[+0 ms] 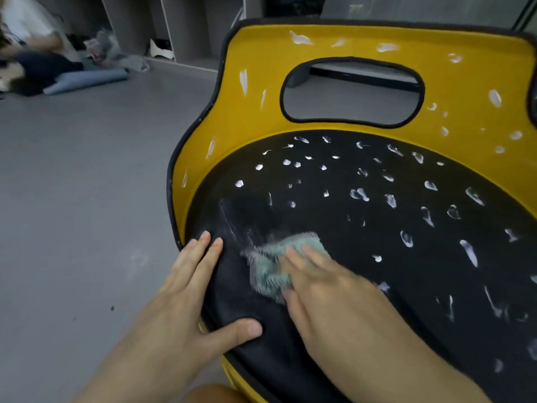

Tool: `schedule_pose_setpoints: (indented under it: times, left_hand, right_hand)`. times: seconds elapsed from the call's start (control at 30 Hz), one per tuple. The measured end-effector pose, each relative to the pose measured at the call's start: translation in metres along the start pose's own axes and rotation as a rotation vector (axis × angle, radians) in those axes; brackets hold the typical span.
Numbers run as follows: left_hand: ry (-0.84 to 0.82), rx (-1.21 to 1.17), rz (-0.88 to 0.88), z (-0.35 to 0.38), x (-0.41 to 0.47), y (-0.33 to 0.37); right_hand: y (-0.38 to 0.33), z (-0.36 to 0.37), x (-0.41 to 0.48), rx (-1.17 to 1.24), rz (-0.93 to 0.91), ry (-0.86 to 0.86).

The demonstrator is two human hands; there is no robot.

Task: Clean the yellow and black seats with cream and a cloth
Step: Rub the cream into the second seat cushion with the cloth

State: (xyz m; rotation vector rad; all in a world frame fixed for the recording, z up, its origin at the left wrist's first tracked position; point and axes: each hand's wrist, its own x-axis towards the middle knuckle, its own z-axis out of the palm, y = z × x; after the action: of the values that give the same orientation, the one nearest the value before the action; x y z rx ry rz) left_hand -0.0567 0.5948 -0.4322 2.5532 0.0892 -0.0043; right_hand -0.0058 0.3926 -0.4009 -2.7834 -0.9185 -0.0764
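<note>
The step in hand is the wiping: cream is already dotted over the seat (pixel 255 112), and the cloth (pixel 273 263) is working it into the black cushion (pixel 319 228) at the near left corner. Around the cloth the cushion shows faint smears, not blobs, so I judge only this corner has been rubbed. White dabs of cream (pixel 390 200) cover the rest of the black cushion, and more sit on the yellow back around its handle hole, so most of the job is yet to do.

The right hand (pixel 325 286) lies flat on the blue-green cloth, fingers stretched out over it, pressing it onto the cushion. The cloth is blurred, which suggests a quick rubbing stroke. The left hand (pixel 186 286) rests spread on the seat's near left edge, just beside the cloth but not touching it. Its fingers are straight, its thumb is wide apart on the black fabric, and it holds nothing; it seems to steady the seat.

The next move probably calls for carrying the cloth away from the body and to the right, into the untouched dabs. It needs steady pressure so the cream spreads and does not cake, while the left hand braces the seat on the floor (pixel 87 199).
</note>
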Motion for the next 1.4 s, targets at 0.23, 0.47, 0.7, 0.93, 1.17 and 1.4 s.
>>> schedule_pose_setpoints:
  times: [0.23,0.47,0.7,0.93,1.17,1.4]
  left_hand:
    - [0.011,0.002,0.017,0.002,-0.002,-0.003]
    - [0.023,-0.013,0.035,0.004,-0.001,-0.003]
    - [0.037,-0.02,0.041,0.008,0.0,-0.009]
    - [0.051,-0.023,0.038,0.008,-0.001,-0.01]
    - [0.023,0.261,0.001,0.002,-0.002,0.003]
    - [0.023,0.129,-0.016,0.005,-0.007,0.006]
  right_hand:
    - [0.007,-0.007,-0.003,-0.036,0.002,0.102]
    - [0.0,-0.003,-0.003,-0.031,0.052,0.029]
    - [0.014,-0.011,-0.001,0.025,0.055,0.002]
    - [0.006,0.002,-0.04,0.001,0.086,0.054]
    - [0.016,-0.013,-0.013,-0.037,0.081,0.041]
    - [-0.001,-0.003,-0.019,-0.073,0.016,0.075]
